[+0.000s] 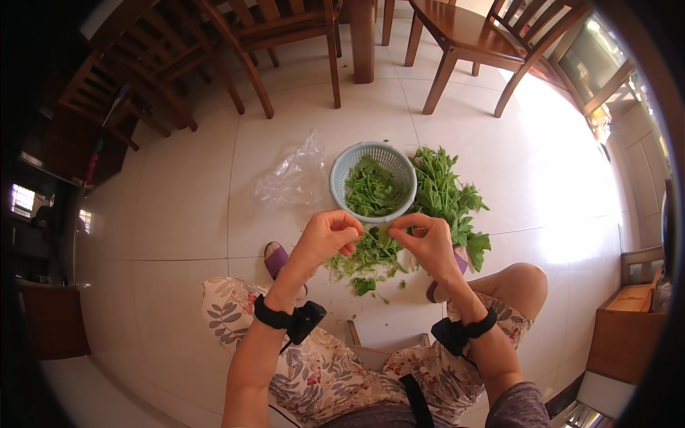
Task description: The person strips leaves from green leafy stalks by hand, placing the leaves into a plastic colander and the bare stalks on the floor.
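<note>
blue-grey plastic colander point(339, 178) of leafy greens point(374, 189) sits at my twelve o'clock. my left hand point(328, 239) and right hand point(424, 244) are pinched, on what i cannot tell; knuckles bumping it could spill them.

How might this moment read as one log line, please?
left hand: near trimmings, hold unclear; right hand: likewise; basket: greens inside; leafy bunch: right of basket; plastic bag: left of basket

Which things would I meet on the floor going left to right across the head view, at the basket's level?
Clear plastic bag → blue-grey basket → heap of leafy greens.
</note>
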{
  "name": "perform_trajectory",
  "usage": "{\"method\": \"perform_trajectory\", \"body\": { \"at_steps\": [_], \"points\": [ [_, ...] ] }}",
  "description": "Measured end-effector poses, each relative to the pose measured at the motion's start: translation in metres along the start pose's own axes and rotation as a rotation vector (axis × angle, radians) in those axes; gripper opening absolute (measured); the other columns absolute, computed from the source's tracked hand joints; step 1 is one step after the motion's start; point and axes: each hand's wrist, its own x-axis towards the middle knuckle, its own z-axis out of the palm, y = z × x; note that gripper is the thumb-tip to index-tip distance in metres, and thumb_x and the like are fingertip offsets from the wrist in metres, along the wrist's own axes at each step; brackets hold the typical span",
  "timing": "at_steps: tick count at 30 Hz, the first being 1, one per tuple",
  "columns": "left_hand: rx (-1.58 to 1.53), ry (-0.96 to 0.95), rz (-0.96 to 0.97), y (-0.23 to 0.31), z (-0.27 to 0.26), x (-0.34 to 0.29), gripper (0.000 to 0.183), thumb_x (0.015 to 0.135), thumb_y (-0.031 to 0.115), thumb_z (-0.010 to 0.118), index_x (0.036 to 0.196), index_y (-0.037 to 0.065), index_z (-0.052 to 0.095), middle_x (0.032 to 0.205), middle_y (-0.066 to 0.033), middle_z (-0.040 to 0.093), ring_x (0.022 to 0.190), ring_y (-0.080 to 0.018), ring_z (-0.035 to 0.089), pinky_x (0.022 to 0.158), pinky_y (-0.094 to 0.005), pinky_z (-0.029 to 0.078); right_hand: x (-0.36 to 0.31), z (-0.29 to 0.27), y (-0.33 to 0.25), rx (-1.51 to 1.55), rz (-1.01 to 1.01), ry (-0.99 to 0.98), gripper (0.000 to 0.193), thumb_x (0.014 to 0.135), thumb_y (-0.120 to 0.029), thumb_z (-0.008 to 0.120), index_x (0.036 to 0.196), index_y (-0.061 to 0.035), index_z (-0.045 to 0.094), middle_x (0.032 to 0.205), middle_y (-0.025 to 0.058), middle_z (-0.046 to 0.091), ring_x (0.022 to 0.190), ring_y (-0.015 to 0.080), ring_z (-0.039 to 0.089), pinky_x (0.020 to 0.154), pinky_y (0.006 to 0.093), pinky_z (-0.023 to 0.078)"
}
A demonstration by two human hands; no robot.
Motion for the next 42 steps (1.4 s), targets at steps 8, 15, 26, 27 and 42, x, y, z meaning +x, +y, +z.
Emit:
{"method": "perform_trajectory", "body": {
  "at_steps": [8,15,26,27,42],
  "points": [
    [-0.055,-0.086,-0.045,-0.008,0.009,0.003,0.02,0.082,0.019,0.067,0.088,-0.001,0.065,0.075,-0.0046,0.064,0.063,-0.0109,0.061,0.06,-0.0237,0.053,-0.008,0.008,-0.003,-0.32,-0.304,0.032,0.009,0.074,-0.011,0.07,0.082,-0.0072,0.07,0.081,0.0059,0.066,0.062,0.0241,0.062,0.056,0.0317,0.048],
    [-0.022,-0.084,-0.082,-0.017,0.012,0.007,0.02,0.082,0.018,0.068,0.088,-0.001,0.065,0.074,-0.0052,0.064,0.063,-0.0108,0.061,0.059,-0.0238,0.052,-0.012,0.013,-0.001,-0.516,-0.424,0.006,0.005,0.077,-0.013,0.067,0.081,-0.0108,0.068,0.077,0.0035,0.061,0.059,0.0259,0.06,0.053,0.0357,0.046],
    [0.06,-0.019,-0.075,-0.018,0.022,0.007,0.007,0.077,0.009,0.064,0.078,0.002,0.063,0.068,-0.001,0.06,0.056,-0.0071,0.054,0.052,-0.0207,0.044,-0.014,0.015,0.004,-0.472,-0.388,-0.024,0.007,0.076,-0.014,0.067,0.083,-0.0103,0.068,0.078,0.0037,0.061,0.061,0.0272,0.06,0.054,0.0371,0.045],
    [0.061,-0.011,-0.075,-0.018,0.023,0.007,0.006,0.077,0.009,0.063,0.078,0.002,0.063,0.067,-0.0004,0.059,0.056,-0.0066,0.053,0.052,-0.0205,0.043,-0.015,0.016,0.003,-0.46,-0.367,-0.031,0.008,0.076,-0.013,0.067,0.083,-0.0099,0.069,0.078,0.0041,0.061,0.061,0.0274,0.06,0.054,0.037,0.046],
    [0.039,0.088,-0.024,-0.014,0.023,0.006,0.01,0.073,0.01,0.065,0.074,0.0,0.064,0.064,0.0013,0.059,0.057,-0.0039,0.051,0.051,-0.0198,0.04,-0.01,0.011,-0.009,-0.03,0.102,-0.042,0.019,0.074,-0.015,0.072,0.085,0.0007,0.072,0.072,0.0083,0.069,0.058,0.008,0.058,0.056,0.0254,0.046]
  ]
}}
